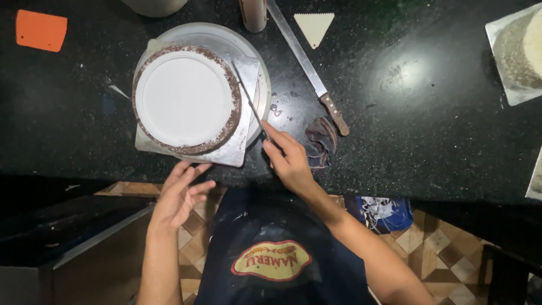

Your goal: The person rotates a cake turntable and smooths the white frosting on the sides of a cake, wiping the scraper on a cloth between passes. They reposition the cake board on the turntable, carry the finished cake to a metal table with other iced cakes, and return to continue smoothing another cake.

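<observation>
Black speckled stone desk [429, 113], glossy. Round chocolate-crumbed cake under white disc [185, 99] on square metal board [237, 152] atop turntable [226, 39]. Right hand [289, 161]: fingers pinched on thin metal spatula [248, 96], blade at cake's side. Left hand [179, 195]: fingers spread, empty, just below board. Long wooden-handled knife [310, 73], striped cloth [320, 141] near. Risk: board overhangs turntable; firm push could tip it.

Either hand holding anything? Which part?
The right hand grips a thin palette knife by its handle end, blade lying against the cake side. The left hand is open, holding nothing, near the square cake board.
</observation>
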